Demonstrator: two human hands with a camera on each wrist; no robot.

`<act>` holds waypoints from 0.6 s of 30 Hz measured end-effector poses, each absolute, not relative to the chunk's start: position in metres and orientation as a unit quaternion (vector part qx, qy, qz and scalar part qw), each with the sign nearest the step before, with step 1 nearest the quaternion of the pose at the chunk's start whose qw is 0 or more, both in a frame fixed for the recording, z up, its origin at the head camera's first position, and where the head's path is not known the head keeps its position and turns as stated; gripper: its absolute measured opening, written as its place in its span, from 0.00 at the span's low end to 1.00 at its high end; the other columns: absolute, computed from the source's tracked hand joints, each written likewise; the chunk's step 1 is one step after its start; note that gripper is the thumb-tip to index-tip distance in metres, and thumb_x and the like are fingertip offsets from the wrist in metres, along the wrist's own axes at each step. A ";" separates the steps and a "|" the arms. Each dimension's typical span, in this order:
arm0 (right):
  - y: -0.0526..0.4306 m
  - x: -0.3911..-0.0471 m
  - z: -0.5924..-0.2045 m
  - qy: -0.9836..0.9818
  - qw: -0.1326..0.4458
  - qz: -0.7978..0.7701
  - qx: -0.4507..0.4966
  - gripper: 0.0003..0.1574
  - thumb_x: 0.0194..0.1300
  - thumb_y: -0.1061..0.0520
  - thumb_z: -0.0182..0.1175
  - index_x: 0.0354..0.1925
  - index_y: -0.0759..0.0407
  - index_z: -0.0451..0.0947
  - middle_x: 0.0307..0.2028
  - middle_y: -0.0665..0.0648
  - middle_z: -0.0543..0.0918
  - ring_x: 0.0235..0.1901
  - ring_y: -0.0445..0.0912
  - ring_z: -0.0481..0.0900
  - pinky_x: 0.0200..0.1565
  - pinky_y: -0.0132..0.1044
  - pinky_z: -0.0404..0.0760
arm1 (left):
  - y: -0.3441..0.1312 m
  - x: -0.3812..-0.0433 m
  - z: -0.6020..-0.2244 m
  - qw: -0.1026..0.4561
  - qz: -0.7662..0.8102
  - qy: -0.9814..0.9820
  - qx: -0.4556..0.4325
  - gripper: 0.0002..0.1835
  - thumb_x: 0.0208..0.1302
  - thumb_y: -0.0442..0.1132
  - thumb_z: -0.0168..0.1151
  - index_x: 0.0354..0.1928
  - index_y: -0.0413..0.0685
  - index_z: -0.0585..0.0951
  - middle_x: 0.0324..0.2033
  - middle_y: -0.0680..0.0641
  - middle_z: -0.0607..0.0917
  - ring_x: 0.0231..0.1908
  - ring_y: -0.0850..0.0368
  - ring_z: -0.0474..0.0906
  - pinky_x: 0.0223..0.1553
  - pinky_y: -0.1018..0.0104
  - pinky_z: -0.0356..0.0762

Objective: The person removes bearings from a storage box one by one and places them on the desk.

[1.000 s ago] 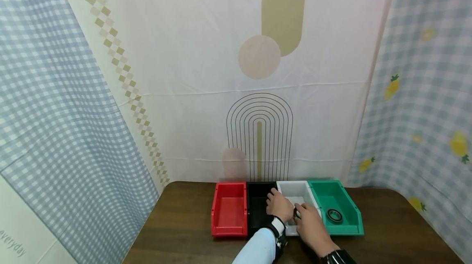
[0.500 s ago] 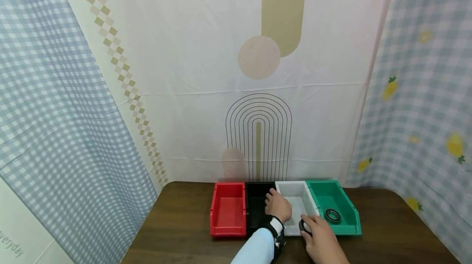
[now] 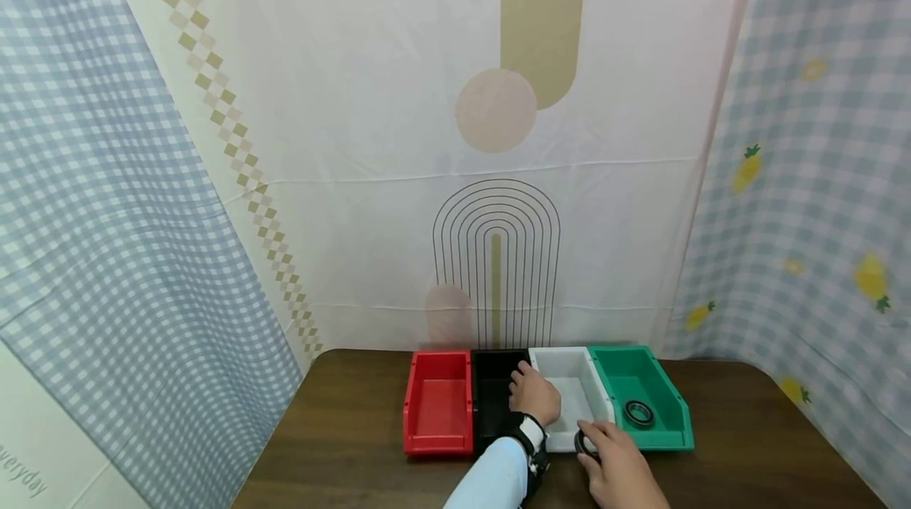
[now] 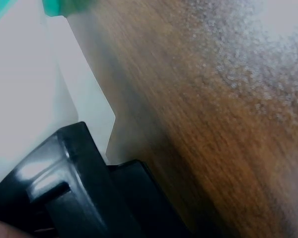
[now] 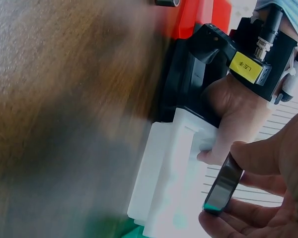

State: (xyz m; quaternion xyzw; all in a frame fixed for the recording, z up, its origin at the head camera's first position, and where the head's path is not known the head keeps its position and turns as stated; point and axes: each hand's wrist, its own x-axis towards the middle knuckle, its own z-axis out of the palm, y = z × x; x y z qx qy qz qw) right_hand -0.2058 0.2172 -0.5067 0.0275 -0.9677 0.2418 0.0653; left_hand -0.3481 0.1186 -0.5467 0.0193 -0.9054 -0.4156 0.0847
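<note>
Near the front lip of the white bin (image 3: 569, 390), my right hand (image 3: 621, 465) pinches a bearing (image 5: 223, 184) between thumb and fingertips. The ring is tilted, its outer rim facing the right wrist camera. My left hand (image 3: 535, 397) rests over the wall between the white bin and the black bin (image 3: 493, 373), its fingers loosely bent on the black side. In the right wrist view, a digit of the left hand (image 5: 238, 116) reaches over the white bin; the other fingertips are hidden there. A second bearing (image 3: 638, 414) lies flat in the green bin (image 3: 629, 367).
A red bin (image 3: 437, 398) stands at the left end of the row, beside the black one. The bins sit side by side on a brown wooden table (image 3: 342, 446). A patterned cloth (image 3: 370, 256) hangs behind them, with checked cloths on both sides.
My right hand has drawn the bearing out of the white bin's middle, toward its front lip and slightly right, away from the left hand. The left hand has stayed nearly still.
</note>
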 end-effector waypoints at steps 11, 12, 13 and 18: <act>0.212 -0.200 -0.514 -0.968 0.040 0.246 0.032 0.27 0.62 0.58 0.77 0.59 0.61 0.85 0.47 0.54 0.85 0.47 0.52 0.84 0.52 0.55 0.85 | 0.119 -0.347 -0.547 0.079 -0.414 -0.906 0.023 0.26 0.72 0.36 0.63 0.66 0.31 0.70 0.52 0.29 0.80 0.50 0.31 0.81 0.49 0.35 0.82; 0.211 -0.199 -0.516 -0.969 0.032 0.244 0.030 0.27 0.62 0.57 0.77 0.59 0.60 0.85 0.47 0.54 0.85 0.46 0.52 0.83 0.51 0.54 0.85 | 0.119 -0.346 -0.547 0.079 -0.413 -0.907 0.022 0.25 0.72 0.36 0.62 0.66 0.31 0.70 0.51 0.29 0.80 0.50 0.31 0.81 0.49 0.36 0.82; 0.211 -0.200 -0.518 -0.970 0.023 0.241 0.027 0.27 0.62 0.56 0.77 0.58 0.60 0.86 0.46 0.54 0.85 0.45 0.51 0.83 0.51 0.54 0.85 | 0.119 -0.346 -0.548 0.079 -0.414 -0.907 0.021 0.26 0.72 0.36 0.62 0.66 0.31 0.69 0.52 0.29 0.80 0.50 0.31 0.81 0.49 0.36 0.81; 0.225 -0.216 -0.557 -0.977 -0.038 0.208 0.023 0.30 0.63 0.47 0.77 0.60 0.57 0.85 0.46 0.55 0.84 0.44 0.54 0.83 0.49 0.54 0.85 | 0.118 -0.345 -0.548 0.082 -0.419 -0.904 0.017 0.25 0.73 0.35 0.62 0.66 0.31 0.69 0.51 0.28 0.80 0.49 0.31 0.80 0.48 0.36 0.81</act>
